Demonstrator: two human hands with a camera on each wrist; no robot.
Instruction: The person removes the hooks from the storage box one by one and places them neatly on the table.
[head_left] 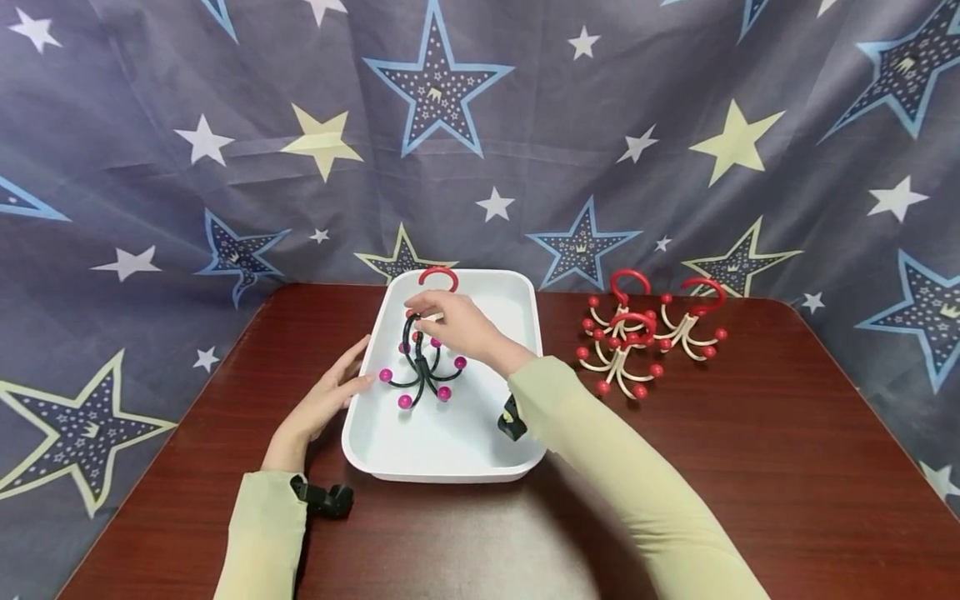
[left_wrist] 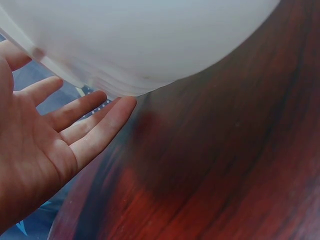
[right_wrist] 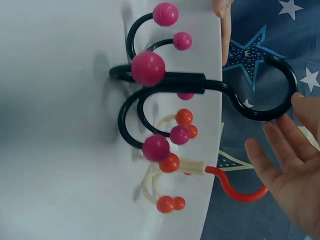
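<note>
A black multi-armed hanging hook (head_left: 422,367) with pink balls on its arm tips is upright inside the white tray (head_left: 442,454). My right hand (head_left: 459,323) reaches over the tray and pinches its curved top with thumb and fingertips, as the right wrist view shows. Behind it in the tray is a cream multi-armed hook (right_wrist: 190,166) with a red curved top and red balls, partly hidden by my hand in the head view. My left hand (head_left: 324,407) is at the tray's left side, its fairly straight fingers (left_wrist: 119,111) right at the outer wall.
Three more cream-and-red hooks (head_left: 639,392) stand close together on the brown table (head_left: 757,467), right of the tray. A star-patterned cloth (head_left: 480,217) hangs behind the table. Each wrist wears a small black camera (head_left: 330,500).
</note>
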